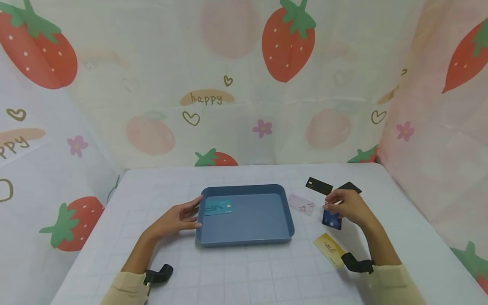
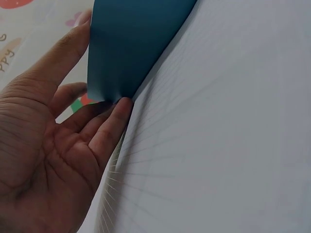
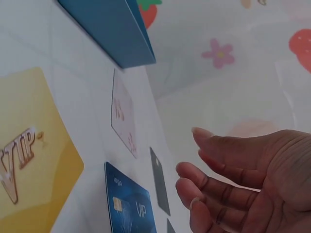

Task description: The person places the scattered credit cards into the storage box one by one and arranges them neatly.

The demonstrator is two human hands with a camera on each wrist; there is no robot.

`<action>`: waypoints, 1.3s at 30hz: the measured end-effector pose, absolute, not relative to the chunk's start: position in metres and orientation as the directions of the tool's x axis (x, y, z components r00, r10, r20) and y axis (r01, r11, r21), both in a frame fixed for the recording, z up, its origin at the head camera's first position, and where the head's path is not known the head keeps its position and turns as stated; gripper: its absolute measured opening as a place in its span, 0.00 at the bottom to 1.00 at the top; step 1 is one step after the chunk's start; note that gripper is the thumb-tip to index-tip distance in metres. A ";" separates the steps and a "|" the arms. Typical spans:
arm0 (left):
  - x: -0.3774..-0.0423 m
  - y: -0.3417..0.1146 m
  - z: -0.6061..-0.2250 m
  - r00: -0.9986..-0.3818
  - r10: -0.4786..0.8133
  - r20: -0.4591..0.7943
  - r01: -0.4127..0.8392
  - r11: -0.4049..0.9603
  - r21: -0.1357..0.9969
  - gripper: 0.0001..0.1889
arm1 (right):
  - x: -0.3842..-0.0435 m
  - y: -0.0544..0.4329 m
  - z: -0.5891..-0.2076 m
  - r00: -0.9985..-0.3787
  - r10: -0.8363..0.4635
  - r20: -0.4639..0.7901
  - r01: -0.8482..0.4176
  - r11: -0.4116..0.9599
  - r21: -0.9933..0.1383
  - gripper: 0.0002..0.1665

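My left hand (image 1: 181,218) touches the left side of a blue tray (image 1: 253,224), thumb and fingers spread along its wall in the left wrist view. A teal VIP card (image 1: 218,206) lies inside the tray, at its left. To the tray's right, my right hand (image 1: 348,205) hovers above a blue VIP card (image 1: 331,221) with loosely bent fingers. In the right wrist view there is a gap between those fingers and the blue card (image 3: 127,206), and nothing is held.
Around the right hand lie a pink-white card (image 1: 301,204), a yellow VIP card (image 1: 328,250), a black card (image 1: 318,185) and another black card (image 1: 352,186) partly hidden by the hand. A strawberry-print cloth (image 1: 244,127) stands behind the white table (image 1: 244,275).
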State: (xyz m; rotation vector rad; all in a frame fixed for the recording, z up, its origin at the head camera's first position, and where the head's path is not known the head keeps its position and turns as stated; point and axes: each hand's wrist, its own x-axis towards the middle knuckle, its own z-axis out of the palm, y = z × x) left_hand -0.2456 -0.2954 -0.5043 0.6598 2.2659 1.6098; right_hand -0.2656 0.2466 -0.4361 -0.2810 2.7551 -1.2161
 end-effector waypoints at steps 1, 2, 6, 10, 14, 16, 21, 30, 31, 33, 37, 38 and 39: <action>-0.246 -0.295 -0.505 -0.854 0.519 0.034 0.202 0.269 0.942 0.50 | -0.266 0.249 -0.436 -0.976 -0.217 -0.032 -0.123 0.662 -0.739 0.16; -0.247 -0.295 -0.506 -0.853 0.521 0.037 0.203 0.265 0.943 0.50 | -0.266 0.250 -0.436 -0.976 -0.217 -0.031 -0.123 0.660 -0.741 0.17; -0.249 -0.293 -0.507 -0.850 0.525 0.043 0.208 0.260 0.943 0.49 | -0.264 0.259 -0.436 -0.977 -0.213 -0.028 -0.127 0.676 -0.726 0.19; -0.248 -0.291 -0.504 -0.853 0.521 0.036 0.201 0.264 0.943 0.50 | -0.265 0.267 -0.439 -0.976 -0.210 -0.054 -0.114 0.706 -0.699 0.20; -0.247 -0.291 -0.503 -0.858 0.514 0.027 0.190 0.268 0.945 0.50 | -0.268 0.269 -0.443 -0.976 -0.192 -0.097 -0.076 0.728 -0.681 0.23; -0.246 -0.292 -0.503 -0.861 0.508 0.022 0.184 0.270 0.945 0.50 | -0.269 0.268 -0.444 -0.978 -0.172 -0.117 -0.051 0.742 -0.669 0.24; -0.247 -0.294 -0.504 -0.863 0.504 0.027 0.190 0.275 0.942 0.50 | -0.271 0.266 -0.444 -0.981 -0.124 -0.151 -0.006 0.793 -0.609 0.29; -0.244 -0.295 -0.503 -0.854 0.519 0.027 0.193 0.269 0.944 0.50 | -0.271 0.261 -0.450 -0.976 -0.105 -0.189 0.007 0.859 -0.513 0.38; -0.244 -0.295 -0.503 -0.854 0.520 0.029 0.195 0.268 0.944 0.50 | -0.272 0.260 -0.451 -0.977 -0.106 -0.185 0.003 0.863 -0.506 0.39; -0.245 -0.296 -0.503 -0.853 0.521 0.031 0.197 0.268 0.943 0.50 | -0.272 0.260 -0.453 -0.978 -0.116 -0.174 -0.016 0.870 -0.493 0.41; -0.246 -0.295 -0.504 -0.856 0.516 0.029 0.196 0.272 0.942 0.50 | -0.272 0.262 -0.455 -0.978 -0.140 -0.155 -0.051 0.880 -0.472 0.43; -0.246 -0.295 -0.504 -0.858 0.513 0.024 0.190 0.273 0.943 0.50 | -0.272 0.262 -0.456 -0.978 -0.144 -0.153 -0.057 0.883 -0.466 0.44; -0.246 -0.295 -0.504 -0.860 0.510 0.021 0.186 0.275 0.943 0.50 | -0.272 0.262 -0.456 -0.978 -0.145 -0.152 -0.060 0.885 -0.461 0.44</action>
